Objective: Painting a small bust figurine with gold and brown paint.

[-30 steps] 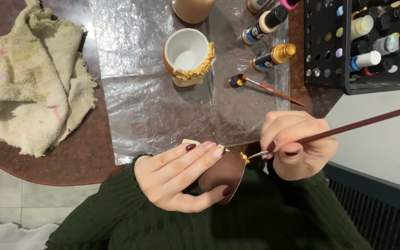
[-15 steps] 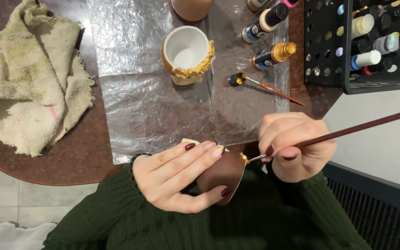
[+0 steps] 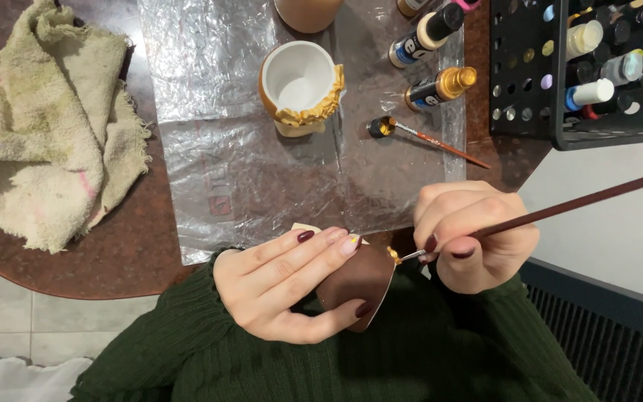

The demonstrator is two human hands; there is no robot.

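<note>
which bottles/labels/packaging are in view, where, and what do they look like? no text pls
Gold-capped bottle: lying on the foil, upper right; dark label, gold cap.
Black-capped bottle: lying above it; cream body, blue-white label.
Rack: black perforated, top right corner, holds small paint bottles with white, blue and yellow caps.
Foil sheet: crinkled silver, table centre, small red mark near its lower left.
No screens or signs.
</note>
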